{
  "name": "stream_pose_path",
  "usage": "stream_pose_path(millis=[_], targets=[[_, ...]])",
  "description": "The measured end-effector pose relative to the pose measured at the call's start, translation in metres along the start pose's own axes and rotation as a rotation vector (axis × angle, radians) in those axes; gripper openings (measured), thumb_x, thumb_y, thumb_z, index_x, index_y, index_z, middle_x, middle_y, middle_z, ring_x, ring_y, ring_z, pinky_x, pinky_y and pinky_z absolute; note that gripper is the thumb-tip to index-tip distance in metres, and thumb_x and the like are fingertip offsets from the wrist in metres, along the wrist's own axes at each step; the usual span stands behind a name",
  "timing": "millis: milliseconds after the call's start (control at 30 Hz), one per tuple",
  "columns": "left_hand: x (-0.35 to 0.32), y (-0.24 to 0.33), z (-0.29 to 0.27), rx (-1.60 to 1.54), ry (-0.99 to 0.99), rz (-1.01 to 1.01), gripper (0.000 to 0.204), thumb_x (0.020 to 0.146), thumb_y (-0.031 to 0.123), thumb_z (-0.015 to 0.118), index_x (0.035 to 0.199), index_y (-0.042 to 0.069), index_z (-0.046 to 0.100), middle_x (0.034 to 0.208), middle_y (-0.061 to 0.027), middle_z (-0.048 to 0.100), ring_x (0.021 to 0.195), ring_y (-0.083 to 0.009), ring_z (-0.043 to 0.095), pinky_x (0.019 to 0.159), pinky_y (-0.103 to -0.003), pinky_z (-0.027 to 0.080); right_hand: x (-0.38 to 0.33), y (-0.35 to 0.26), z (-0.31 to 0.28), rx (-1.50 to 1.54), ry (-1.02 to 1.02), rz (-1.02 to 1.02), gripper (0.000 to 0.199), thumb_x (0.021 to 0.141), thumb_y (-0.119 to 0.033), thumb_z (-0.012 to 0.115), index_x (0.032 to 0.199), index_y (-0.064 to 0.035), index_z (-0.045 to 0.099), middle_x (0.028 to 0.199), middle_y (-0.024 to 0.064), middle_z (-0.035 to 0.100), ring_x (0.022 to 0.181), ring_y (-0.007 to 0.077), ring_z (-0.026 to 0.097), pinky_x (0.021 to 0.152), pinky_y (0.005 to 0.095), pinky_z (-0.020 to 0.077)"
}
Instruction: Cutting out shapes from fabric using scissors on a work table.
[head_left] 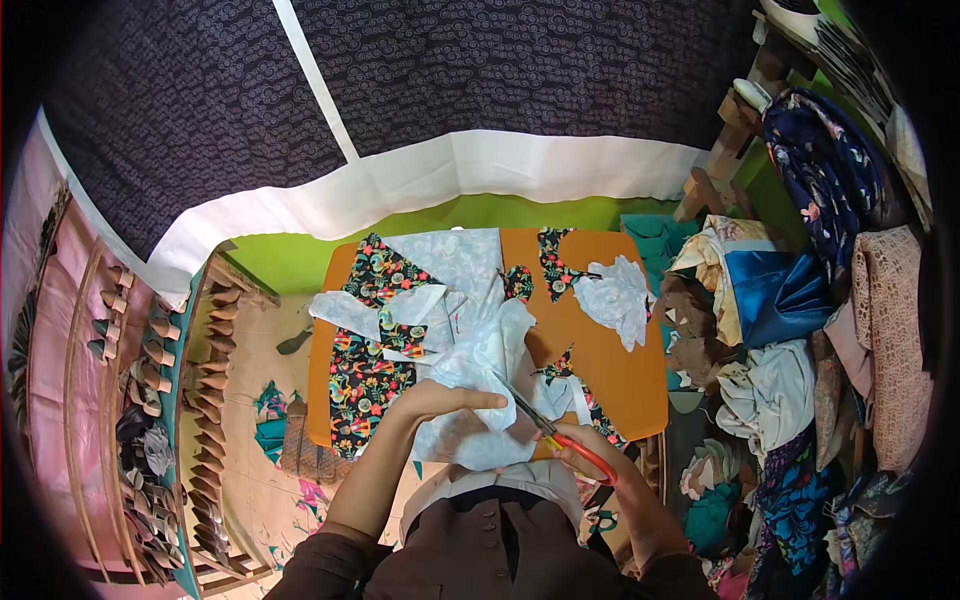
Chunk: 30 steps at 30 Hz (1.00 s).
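Observation:
My right hand (585,448) grips a pair of scissors (600,464) with red-orange and yellow handles. Their dark blades point up and left into a pale, whitish cloth (480,345) bunched over the middle of the table. My left hand (440,400) holds the near part of that cloth, its thumb lying on top beside the blades. The other fingers are mostly hidden. Black floral fabric (370,395) with red and green figures lies under and left of the pale cloth. Smaller floral pieces (555,262) and a crumpled pale scrap (618,300) rest at the far right.
An orange-brown table (625,385) stands before me. Shoe lasts line a rack (208,400) on the left. Heaped fabrics (770,390) crowd the right side. Scraps, including teal cloth (270,430), lie on the floor. A dark patterned curtain (520,70) hangs beyond the table.

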<state>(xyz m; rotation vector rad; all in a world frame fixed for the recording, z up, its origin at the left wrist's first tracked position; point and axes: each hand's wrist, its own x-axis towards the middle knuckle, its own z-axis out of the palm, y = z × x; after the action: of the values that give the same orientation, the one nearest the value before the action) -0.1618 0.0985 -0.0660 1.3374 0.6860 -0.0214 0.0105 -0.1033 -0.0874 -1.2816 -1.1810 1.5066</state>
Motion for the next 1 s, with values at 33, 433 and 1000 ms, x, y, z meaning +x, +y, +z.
stream_pose_path(millis=[33, 433, 1000], targets=[[0.001, 0.0, -0.001, -0.009, -0.019, -0.054, 0.078, 0.058, 0.015, 0.079, 0.123, 0.0, 0.038, 0.111, -0.0084, 0.051, 0.102, -0.0174, 0.047, 0.087, -0.029, 0.038, 0.0, -0.001, 0.001, -0.001, -0.001, 0.0, 0.034, 0.087, -0.029, 0.049, 0.106, -0.0012, 0.049, 0.075, 0.0006, 0.048, 0.07, 0.0059, 0.043, 0.062, 0.0186, 0.0353], [-0.008, 0.019, 0.008, 0.059, -0.044, -0.015, 0.073, 0.053, 0.014, 0.081, 0.114, 0.0, 0.046, 0.103, -0.0076, 0.056, 0.095, -0.0173, 0.05, 0.084, -0.028, 0.04, 0.006, 0.016, 0.013, 0.211, -0.093, -0.119, 0.069, 0.08, -0.054, 0.046, 0.122, -0.0012, 0.033, 0.077, -0.002, 0.036, 0.056, 0.0028, 0.03, 0.048, 0.0149, 0.0255], [0.0, -0.019, 0.02, -0.152, 0.25, 0.093, 0.035, 0.073, 0.028, 0.068, 0.094, 0.001, 0.059, 0.084, -0.0016, 0.059, 0.073, -0.0103, 0.052, 0.059, -0.024, 0.041, 0.0, 0.006, 0.018, 0.262, 0.134, -0.012, 0.055, 0.081, -0.048, 0.05, 0.111, -0.0028, 0.044, 0.064, -0.0049, 0.037, 0.047, 0.0018, 0.033, 0.043, 0.0166, 0.0271]])
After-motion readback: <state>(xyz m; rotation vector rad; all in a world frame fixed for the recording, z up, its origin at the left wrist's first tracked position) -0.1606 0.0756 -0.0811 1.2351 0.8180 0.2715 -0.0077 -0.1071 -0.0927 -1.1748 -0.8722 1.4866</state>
